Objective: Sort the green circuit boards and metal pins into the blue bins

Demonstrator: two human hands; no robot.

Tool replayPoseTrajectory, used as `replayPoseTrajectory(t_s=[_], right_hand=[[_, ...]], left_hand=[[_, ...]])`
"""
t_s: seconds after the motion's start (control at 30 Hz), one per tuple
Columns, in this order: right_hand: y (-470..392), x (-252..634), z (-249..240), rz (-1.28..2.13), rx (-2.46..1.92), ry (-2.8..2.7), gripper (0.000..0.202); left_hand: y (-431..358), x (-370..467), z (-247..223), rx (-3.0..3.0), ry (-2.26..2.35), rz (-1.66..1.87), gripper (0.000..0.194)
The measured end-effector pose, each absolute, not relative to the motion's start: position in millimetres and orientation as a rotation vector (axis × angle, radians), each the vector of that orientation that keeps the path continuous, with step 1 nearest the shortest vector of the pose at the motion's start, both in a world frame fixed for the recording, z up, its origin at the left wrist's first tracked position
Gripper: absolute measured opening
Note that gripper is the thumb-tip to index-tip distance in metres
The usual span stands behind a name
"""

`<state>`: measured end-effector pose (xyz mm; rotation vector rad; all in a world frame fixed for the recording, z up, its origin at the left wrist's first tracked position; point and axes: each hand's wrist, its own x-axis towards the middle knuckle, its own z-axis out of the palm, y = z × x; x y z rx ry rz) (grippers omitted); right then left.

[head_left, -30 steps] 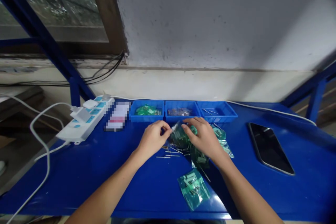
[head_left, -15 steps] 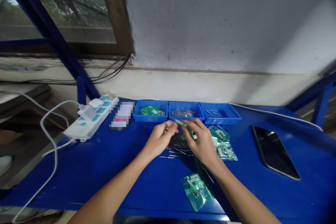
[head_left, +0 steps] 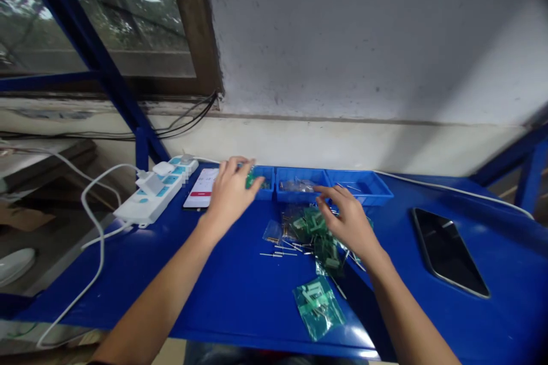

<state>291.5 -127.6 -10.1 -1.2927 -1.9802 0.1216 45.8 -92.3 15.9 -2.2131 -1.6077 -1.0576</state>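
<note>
My left hand (head_left: 231,191) is over the left blue bin (head_left: 268,193), fingers and thumb apart; green packets (head_left: 249,180) show just beyond them. My right hand (head_left: 345,214) hovers at the front of the middle blue bin (head_left: 302,197), thumb and forefinger apart with nothing visible between them. Inside that bin are small clear packets (head_left: 297,184). Under and beside the right hand lies a pile of green plastic packets (head_left: 314,221) with pale parts in them. Thin metal pins (head_left: 280,251) lie loose at its left, near a small clear packet (head_left: 273,231).
A separate green packet (head_left: 319,307) lies near the table's front edge. The right blue bin (head_left: 359,187) holds a few thin pins. A dark phone (head_left: 449,251) lies at right. At left are a lit phone (head_left: 201,188) and a white power strip (head_left: 149,197) with cables.
My hands have parted. The left moved left to the left bin, while the right shifted slightly right. The slim light-coloured item held between them no longer shows in either hand.
</note>
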Motion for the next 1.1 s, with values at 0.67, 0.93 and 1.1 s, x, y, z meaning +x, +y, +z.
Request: replayPoseTrajectory(t_s=[0.67,0.93,1.1], right_hand=[[-126,283,-18,0.396,-1.374,-1.94,0.028],[-138,252,-21,1.317,-1.18,-1.253,0.041],[-136,257,-24,0.67,-1.221,-1.494,0.024]], left_hand=[[-111,97,-30,-2.656,-2.012,-1.315,0.015],[-128,100,-21,-2.775,-1.446,-1.532,0.02],[-123,100,-24,-2.907,-1.784,-1.726,0.013]])
